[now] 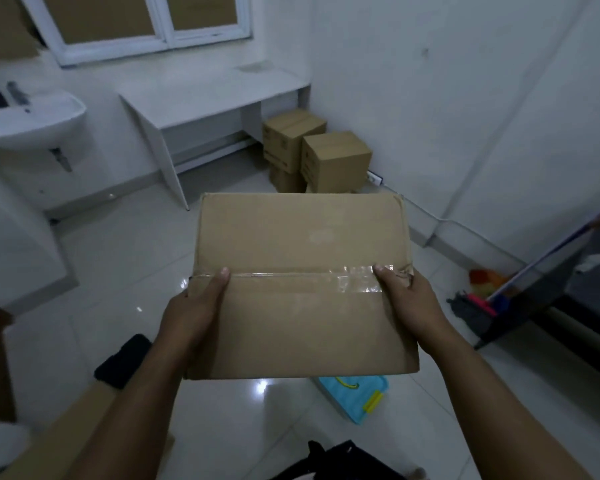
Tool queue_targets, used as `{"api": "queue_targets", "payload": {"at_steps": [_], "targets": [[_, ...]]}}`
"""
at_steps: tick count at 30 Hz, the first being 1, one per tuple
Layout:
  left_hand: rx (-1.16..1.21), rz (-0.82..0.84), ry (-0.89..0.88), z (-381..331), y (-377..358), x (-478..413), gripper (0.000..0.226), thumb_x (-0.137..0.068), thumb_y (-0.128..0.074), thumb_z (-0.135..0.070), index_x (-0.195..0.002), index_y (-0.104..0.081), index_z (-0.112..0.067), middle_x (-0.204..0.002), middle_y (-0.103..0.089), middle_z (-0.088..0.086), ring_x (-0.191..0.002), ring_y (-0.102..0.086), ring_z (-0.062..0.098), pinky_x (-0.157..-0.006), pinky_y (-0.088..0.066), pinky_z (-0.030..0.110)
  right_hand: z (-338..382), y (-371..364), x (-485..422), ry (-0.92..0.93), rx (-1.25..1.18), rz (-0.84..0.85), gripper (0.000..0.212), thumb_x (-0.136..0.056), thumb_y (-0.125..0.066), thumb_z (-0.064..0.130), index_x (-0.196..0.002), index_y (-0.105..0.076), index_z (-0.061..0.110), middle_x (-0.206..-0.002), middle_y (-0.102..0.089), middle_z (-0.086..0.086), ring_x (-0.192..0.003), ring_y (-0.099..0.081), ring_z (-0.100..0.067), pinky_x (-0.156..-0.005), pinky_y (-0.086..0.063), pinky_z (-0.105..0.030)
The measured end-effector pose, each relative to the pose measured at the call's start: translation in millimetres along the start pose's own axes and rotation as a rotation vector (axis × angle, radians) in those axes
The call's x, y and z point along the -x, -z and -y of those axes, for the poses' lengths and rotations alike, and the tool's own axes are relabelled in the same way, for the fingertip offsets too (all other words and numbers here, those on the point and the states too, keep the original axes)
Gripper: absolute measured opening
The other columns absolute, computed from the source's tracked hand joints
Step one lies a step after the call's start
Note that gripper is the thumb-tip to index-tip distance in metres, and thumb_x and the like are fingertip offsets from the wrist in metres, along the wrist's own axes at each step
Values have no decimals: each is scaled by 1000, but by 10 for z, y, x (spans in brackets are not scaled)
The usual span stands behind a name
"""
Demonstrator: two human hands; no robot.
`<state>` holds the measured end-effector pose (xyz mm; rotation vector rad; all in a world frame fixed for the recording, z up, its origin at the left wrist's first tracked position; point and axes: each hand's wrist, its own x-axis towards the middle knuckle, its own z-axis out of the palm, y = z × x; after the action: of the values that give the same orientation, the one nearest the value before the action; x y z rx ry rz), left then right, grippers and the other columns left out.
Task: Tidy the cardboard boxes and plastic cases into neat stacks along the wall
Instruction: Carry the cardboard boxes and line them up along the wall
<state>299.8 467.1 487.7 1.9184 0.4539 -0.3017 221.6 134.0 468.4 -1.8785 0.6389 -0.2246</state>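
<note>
Forearms reach out from the bottom of the head view, both extended forward and slightly inward, and I see them meet on a flat cardboard box [302,282] held up over the tiled floor [125,258]. My left hand [196,308] clasps the box's left edge, thumb laid on top at the end of the clear tape seam [326,276], the other fingers wrapped out of sight underneath. My right hand [407,301] grips the right edge the same way, thumb pressed on the wrinkled tape near a torn corner. The box sits level between the two palms, its top face toward me.

Beyond it, stacked cardboard boxes [317,152] stand in the far corner against the wall, beside a white desk [201,102]. A blue plastic case [355,396] with a yellow latch lies on the floor just below the held box.
</note>
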Motion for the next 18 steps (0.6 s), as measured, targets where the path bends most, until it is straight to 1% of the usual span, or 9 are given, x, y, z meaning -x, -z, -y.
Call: {"api": "queue_targets", "payload": {"at_steps": [2, 3, 7, 9, 11, 13, 15, 16, 18], "targets": [[-3, 11, -4, -150, -298, 57, 103, -74, -57, -88, -148, -50, -16, -144, -56, 15, -103, -52, 30, -92, -45, 47, -78, 285, -139, 1, -26, -14, 45, -92, -62, 63, -124, -68, 32, -114, -73, 12, -101, -69, -9, -82, -53, -32], [-2, 15, -12, -227, -474, 89, 103, -75, -58, -87, -148, -50, -16, -144, -56, 15, -101, -51, 29, -90, -44, 46, -119, 443, -215, 5, -42, -22, 44, -92, -63, 61, -125, -68, 32, -114, -73, 12, -101, -68, -9, -80, -52, -30], [-37, 20, -59, -567, -1283, 214, 105, -73, -56, -90, -147, -51, -15, -142, -57, 17, -101, -52, 30, -90, -46, 46, -358, 1161, -554, 26, -72, -51, 46, -93, -64, 59, -129, -68, 30, -117, -73, 12, -104, -68, -8, -77, -49, -24], [-48, 37, -69, -757, -1755, 290, 109, -70, -56, -92, -145, -52, -13, -141, -57, 17, -102, -53, 32, -93, -47, 47, -490, 1607, -742, 25, -86, -75, 49, -92, -65, 60, -129, -67, 30, -118, -72, 11, -106, -68, -11, -80, -50, -27], [-46, 72, -68, -962, -2226, 373, 110, -69, -56, -93, -145, -52, -12, -140, -57, 18, -102, -54, 33, -92, -47, 46, -610, 2064, -943, 17, -78, -112, 56, -89, -66, 63, -133, -65, 28, -121, -71, 10, -109, -66, -14, -89, -51, -34], [-31, 113, -79, -1151, -2669, 478, 108, -72, -58, -89, -146, -51, -11, -141, -57, 19, -101, -53, 32, -89, -45, 44, -714, 2508, -1130, 9, -65, -163, 66, -85, -66, 69, -136, -63, 28, -125, -70, 10, -112, -66, -15, -98, -51, -37], [-20, 135, -92, -1298, -3047, 596, 102, -77, -59, -84, -146, -51, -10, -141, -57, 19, -99, -52, 31, -87, -43, 40, -804, 2883, -1288, 15, -61, -192, 67, -83, -67, 70, -136, -64, 28, -125, -71, 11, -114, -66, -15, -101, -52, -38], [-18, 146, -101, -1358, -3213, 650, 99, -79, -60, -82, -146, -52, -9, -140, -57, 18, -98, -52, 30, -86, -43, 39, -840, 3045, -1347, 15, -71, -200, 64, -85, -68, 67, -134, -65, 28, -124, -72, 11, -113, -67, -15, -98, -52, -37], [-32, 163, -110, -1458, -3481, 738, 95, -80, -61, -80, -144, -53, -9, -139, -58, 18, -97, -53, 29, -85, -43, 38, -924, 3302, -1454, 18, -108, -205, 53, -90, -69, 59, -131, -67, 25, -119, -72, 10, -108, -67, -14, -85, -51, -29]]}}
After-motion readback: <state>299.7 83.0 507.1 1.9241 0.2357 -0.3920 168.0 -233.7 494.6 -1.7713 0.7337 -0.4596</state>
